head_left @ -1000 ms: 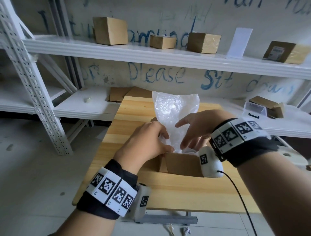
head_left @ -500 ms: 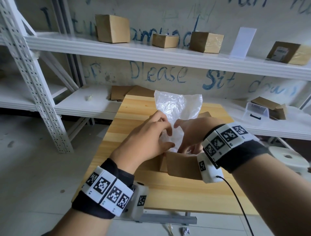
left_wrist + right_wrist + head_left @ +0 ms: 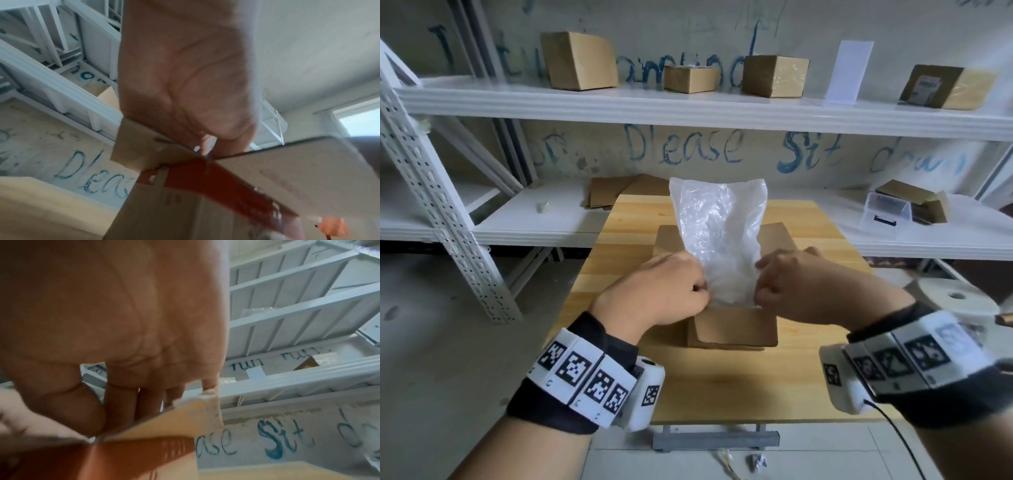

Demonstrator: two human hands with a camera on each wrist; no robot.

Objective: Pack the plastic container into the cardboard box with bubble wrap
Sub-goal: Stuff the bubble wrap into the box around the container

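Observation:
An open cardboard box [image 3: 734, 329] with a red band stands on the wooden table [image 3: 722, 387]. A sheet of bubble wrap [image 3: 717, 226] rises upright out of its mouth. My left hand [image 3: 697, 289] pinches the wrap's lower left edge at the box rim. Opposite it, my right hand [image 3: 765, 291] curls onto the lower right edge. In the left wrist view the left hand [image 3: 207, 146] dips behind a flap of the box [image 3: 185, 211]. The right wrist view has the right hand [image 3: 127, 410] reaching down behind another flap [image 3: 174, 423]. No plastic container shows in the box.
A white rack [image 3: 438, 212] stands behind and to the left. Its upper shelf carries several cardboard boxes [image 3: 578, 61]. The lower shelf holds flat cardboard [image 3: 619, 192] and a clear plastic case [image 3: 887, 212]. A white roll [image 3: 955, 298] sits at the right.
Both hands have dropped from the middle of the bubble wrap to its lower edges at the box mouth and moved apart. The wrap now stands straighter.

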